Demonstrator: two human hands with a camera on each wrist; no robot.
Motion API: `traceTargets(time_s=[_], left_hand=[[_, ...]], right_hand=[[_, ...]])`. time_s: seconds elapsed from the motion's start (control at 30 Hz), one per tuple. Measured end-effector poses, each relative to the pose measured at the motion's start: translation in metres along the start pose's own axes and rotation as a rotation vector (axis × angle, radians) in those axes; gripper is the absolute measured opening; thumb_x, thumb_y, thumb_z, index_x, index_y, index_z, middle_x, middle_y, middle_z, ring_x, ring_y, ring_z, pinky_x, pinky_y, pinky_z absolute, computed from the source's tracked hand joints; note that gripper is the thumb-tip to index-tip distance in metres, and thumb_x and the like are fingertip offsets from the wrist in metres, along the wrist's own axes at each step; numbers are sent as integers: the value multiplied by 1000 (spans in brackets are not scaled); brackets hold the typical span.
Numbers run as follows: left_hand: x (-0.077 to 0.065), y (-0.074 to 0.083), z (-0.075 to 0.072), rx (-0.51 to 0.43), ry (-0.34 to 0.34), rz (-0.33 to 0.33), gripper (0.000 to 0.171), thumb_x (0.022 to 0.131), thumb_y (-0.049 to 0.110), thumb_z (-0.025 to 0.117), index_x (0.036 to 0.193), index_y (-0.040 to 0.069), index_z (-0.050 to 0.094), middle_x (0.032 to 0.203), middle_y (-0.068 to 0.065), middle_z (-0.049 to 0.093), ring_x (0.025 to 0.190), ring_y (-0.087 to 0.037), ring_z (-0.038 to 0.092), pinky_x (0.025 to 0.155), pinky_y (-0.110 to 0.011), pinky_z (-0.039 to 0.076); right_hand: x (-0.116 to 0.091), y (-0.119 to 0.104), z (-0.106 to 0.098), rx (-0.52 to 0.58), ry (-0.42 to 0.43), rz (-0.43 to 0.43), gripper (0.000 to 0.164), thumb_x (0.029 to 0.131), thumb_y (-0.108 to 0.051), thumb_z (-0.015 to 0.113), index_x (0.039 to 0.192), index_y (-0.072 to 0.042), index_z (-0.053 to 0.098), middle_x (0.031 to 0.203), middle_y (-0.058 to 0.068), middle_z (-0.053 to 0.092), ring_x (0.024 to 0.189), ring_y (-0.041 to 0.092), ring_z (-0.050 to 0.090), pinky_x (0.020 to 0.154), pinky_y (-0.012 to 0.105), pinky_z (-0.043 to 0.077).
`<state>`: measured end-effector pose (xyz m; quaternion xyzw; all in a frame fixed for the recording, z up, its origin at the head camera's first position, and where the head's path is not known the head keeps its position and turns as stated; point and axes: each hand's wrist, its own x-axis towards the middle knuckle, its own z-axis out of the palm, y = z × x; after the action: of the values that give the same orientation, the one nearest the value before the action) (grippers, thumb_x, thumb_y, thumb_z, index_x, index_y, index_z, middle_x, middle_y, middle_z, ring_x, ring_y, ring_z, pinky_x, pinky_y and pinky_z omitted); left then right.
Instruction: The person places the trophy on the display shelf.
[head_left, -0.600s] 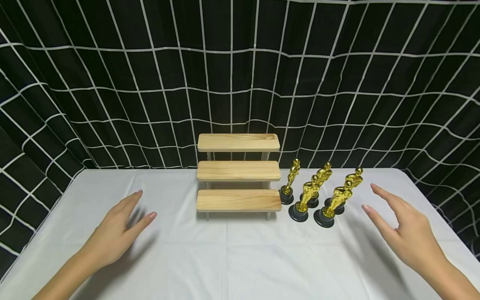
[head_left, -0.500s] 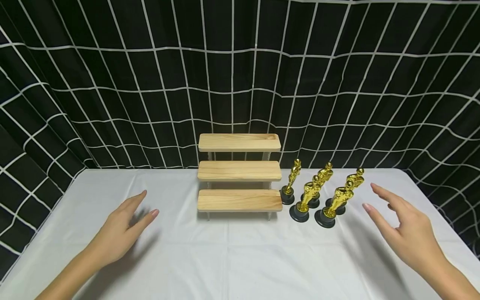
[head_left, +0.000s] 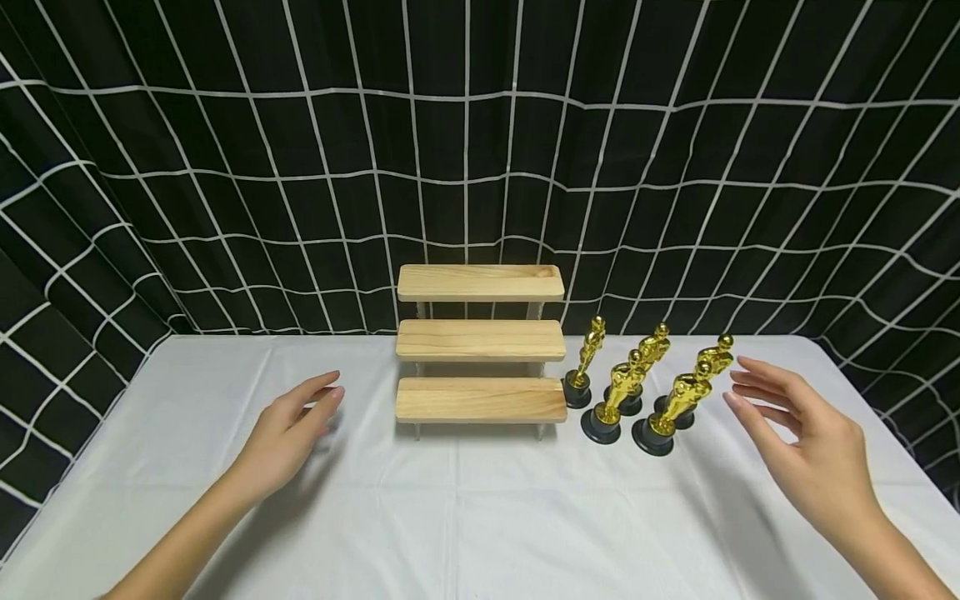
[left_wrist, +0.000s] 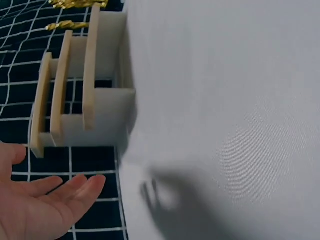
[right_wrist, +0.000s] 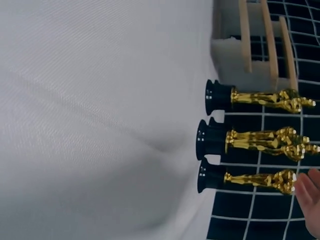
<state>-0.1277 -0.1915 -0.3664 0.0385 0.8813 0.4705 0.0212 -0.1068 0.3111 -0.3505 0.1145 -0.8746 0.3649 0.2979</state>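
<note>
Several gold trophy statuettes on round black bases stand upright in a cluster right of a three-tier wooden stand [head_left: 480, 402]. My right hand [head_left: 813, 450] hovers just right of them, fingers loosely bent and thumb apart. Its fingertips come close to the rear right statuette [head_left: 716, 357] and the front right statuette [head_left: 684, 396]. In the right wrist view, fingers [right_wrist: 306, 192] overlap the head of the nearest statuette [right_wrist: 260, 181]. Left of the stand, my left hand [head_left: 277, 446] is held over the cloth, thumb and fingers extended with nothing between them.
A white cloth [head_left: 480, 525] covers the table. Behind and at both sides hangs a black curtain [head_left: 435, 137] with a white grid. The stand's middle tier [head_left: 480, 340] and top tier [head_left: 480, 282] bear nothing and step up toward the back.
My left hand has moved right and slightly forward, toward the stand. The right hand's fingers have bent and come nearer the statuettes. Stand and statuettes stay in place.
</note>
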Motion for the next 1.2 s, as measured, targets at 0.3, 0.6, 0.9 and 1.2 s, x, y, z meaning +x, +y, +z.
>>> traceTargets(time_s=[0.3, 0.6, 0.9, 1.2], left_hand=[[10, 5, 18, -261, -27, -78, 48, 114, 16, 43, 155, -8, 42, 147, -32, 55, 128, -43, 61, 103, -40, 62], [20, 7, 33, -423, -38, -148, 50, 112, 14, 46, 154, -12, 41, 144, -33, 54, 120, -35, 64, 94, -26, 64], [25, 6, 47, -490, -31, -192, 49, 109, 5, 48, 153, -14, 40, 141, -35, 56, 116, -32, 66, 90, -24, 64], [26, 8, 57, -532, -40, -223, 55, 110, 8, 55, 157, -11, 36, 143, -35, 55, 109, -23, 66, 89, -24, 65]], right_hand=[[1, 0, 6, 35, -30, 26, 49, 90, 12, 75, 137, 2, 64, 116, -37, 62, 105, -20, 60, 90, -3, 48], [6, 5, 14, 59, -47, 17, 53, 87, 17, 75, 137, 3, 64, 116, -36, 62, 104, -20, 61, 88, -2, 50], [9, 13, 22, 58, -61, 29, 51, 87, 16, 76, 135, 2, 65, 118, -37, 61, 102, -20, 60, 84, -3, 51], [9, 16, 24, 62, -74, 58, 50, 87, 15, 78, 134, 2, 64, 110, -38, 61, 98, -21, 60, 83, -2, 51]])
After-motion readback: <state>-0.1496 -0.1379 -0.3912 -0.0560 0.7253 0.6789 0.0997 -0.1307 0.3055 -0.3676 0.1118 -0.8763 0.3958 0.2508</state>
